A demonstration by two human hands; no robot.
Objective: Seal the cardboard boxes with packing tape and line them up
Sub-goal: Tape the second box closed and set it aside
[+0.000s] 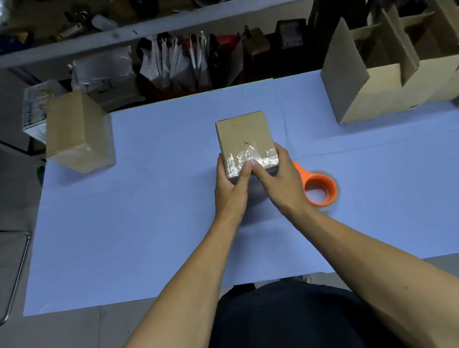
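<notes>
Head view: a small closed cardboard box (244,140) is seen standing at the middle of the bench (148,227), which is covered by a pale blue sheet. Clear, crinkled packing tape (245,159) is laid across the box's near top edge and down its near face. The box is held at its near end by both hands. The left hand (231,186) is placed at the near left corner, its fingers wrapped round the left side and its thumb pressed onto the tape on top. The right hand (276,176) is placed at the near right corner, its fingers curled round the right side and its thumb laid on the tape, touching the left thumb. Both grips are thus closed round the box, not spread.

Just beside the right wrist, on its right, an orange tape dispenser (318,187) with a roll of clear tape is lying on the bench, partly hidden by the hand.

At the far left corner of the bench a second closed box (78,133) with tape on its near end is standing, well apart from the held one. At the far right a row of open boxes (401,74) with raised flaps is set. Beyond the bench a cluttered shelf (194,59) with bags and packets is seen
</notes>
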